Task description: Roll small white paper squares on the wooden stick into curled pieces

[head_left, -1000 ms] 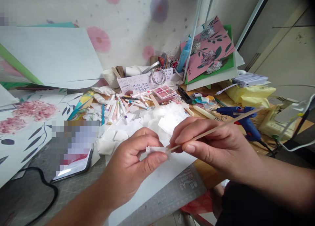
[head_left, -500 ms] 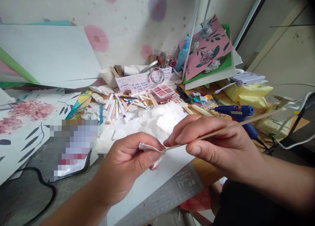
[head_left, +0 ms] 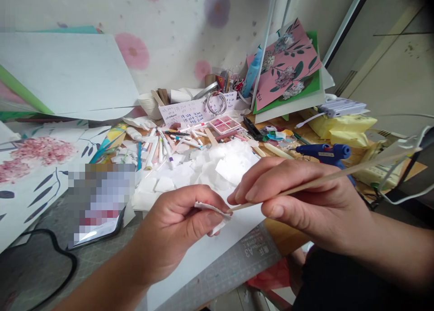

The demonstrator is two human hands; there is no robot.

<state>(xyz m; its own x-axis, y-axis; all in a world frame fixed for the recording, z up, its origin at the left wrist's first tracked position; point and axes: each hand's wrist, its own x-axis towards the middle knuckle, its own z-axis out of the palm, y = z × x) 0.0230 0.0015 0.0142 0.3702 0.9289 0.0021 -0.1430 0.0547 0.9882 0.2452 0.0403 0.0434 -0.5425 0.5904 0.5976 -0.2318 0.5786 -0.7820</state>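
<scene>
My left hand [head_left: 183, 229] pinches a small folded piece of white paper [head_left: 214, 208] between thumb and fingers. A thin wooden stick [head_left: 312, 182] lies slantwise in my right hand [head_left: 305, 198], gripped between thumb and fingertips. Its tip touches or nearly touches the edge of the paper piece; the exact contact is too small to tell. Both hands are above a large white sheet [head_left: 190, 268], just in front of a heap of torn white paper [head_left: 217, 164].
A phone [head_left: 101, 207] lies left on the cutting mat [head_left: 233, 266]. Markers [head_left: 162, 150], a pink palette [head_left: 225, 125] and a blue glue gun [head_left: 322, 152] sit behind the hands. Pink flower artwork [head_left: 288, 62] leans at the back right.
The stick and my right hand have shifted slightly right. The paper piece in my left hand has also moved a little right and turned slightly.
</scene>
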